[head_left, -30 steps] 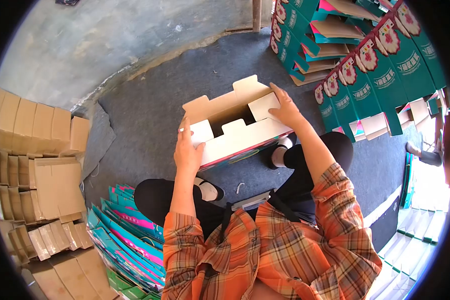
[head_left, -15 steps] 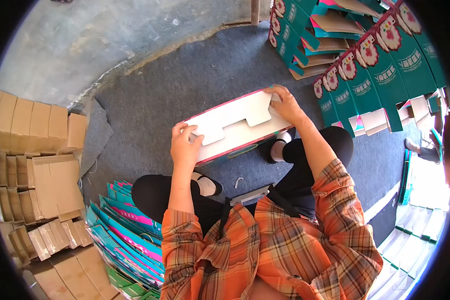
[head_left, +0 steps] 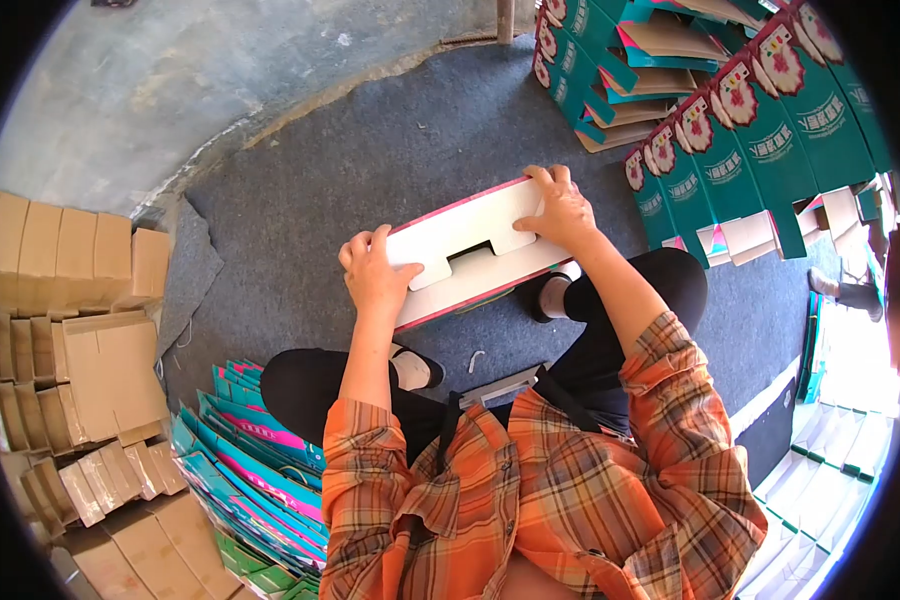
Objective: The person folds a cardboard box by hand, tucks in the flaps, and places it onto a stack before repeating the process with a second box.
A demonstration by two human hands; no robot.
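A long cardboard box (head_left: pixel 485 282) with white flaps and a red edge is held out in front of me, above my feet. Its white end faces up, and a notched flap (head_left: pixel 445 228) lies across it, leaving a dark slot near the middle. My left hand (head_left: pixel 373 275) wraps the left end, thumb pressed on the flap. At the right end, my right hand (head_left: pixel 560 212) grips the far corner with its fingers, its thumb also lying on the flap. The box's printed sides are mostly hidden below.
Green printed boxes (head_left: pixel 745 150) stand in rows at the upper right. Brown cartons (head_left: pixel 110 370) are stacked on the left. Flat teal and pink cardboard pieces (head_left: pixel 260 450) lie beside my left knee. White-topped boxes (head_left: pixel 820 490) fill the lower right. A grey mat (head_left: pixel 370 150) covers the floor.
The notched flap has gone down flatter, and the slot between the flaps has become smaller. Both thumbs have shifted inward on the flap. The box stays in about the same place.
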